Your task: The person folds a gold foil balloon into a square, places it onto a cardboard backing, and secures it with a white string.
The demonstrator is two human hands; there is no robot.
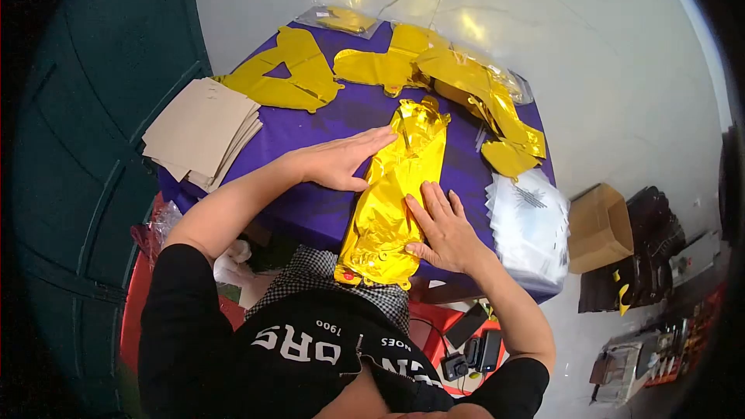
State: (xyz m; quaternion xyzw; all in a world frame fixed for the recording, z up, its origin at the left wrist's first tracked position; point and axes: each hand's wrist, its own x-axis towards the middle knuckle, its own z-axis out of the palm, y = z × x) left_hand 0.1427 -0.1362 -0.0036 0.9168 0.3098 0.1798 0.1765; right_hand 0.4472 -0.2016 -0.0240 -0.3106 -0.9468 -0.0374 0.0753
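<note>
A gold foil balloon (396,202), deflated and folded into a long strip, lies on the purple tablecloth (299,155) with its near end over the table's front edge. My left hand (341,160) rests flat against its left side, fingers stretched toward the upper part. Lower down, my right hand (446,229) presses on its right side with fingers spread. Beyond it lie more flat gold foil balloons: one with a triangular hole (299,58) at the back left, another (372,66) at the back middle, and a crumpled one (473,93) at the back right.
Brown cardboard sheets (194,128) are stacked at the table's left edge. Clear printed plastic bags (531,225) pile up at the right edge. A bagged gold balloon (341,21) lies at the far edge. A cardboard box (601,229) stands right of the table; a red stool (423,330) sits below.
</note>
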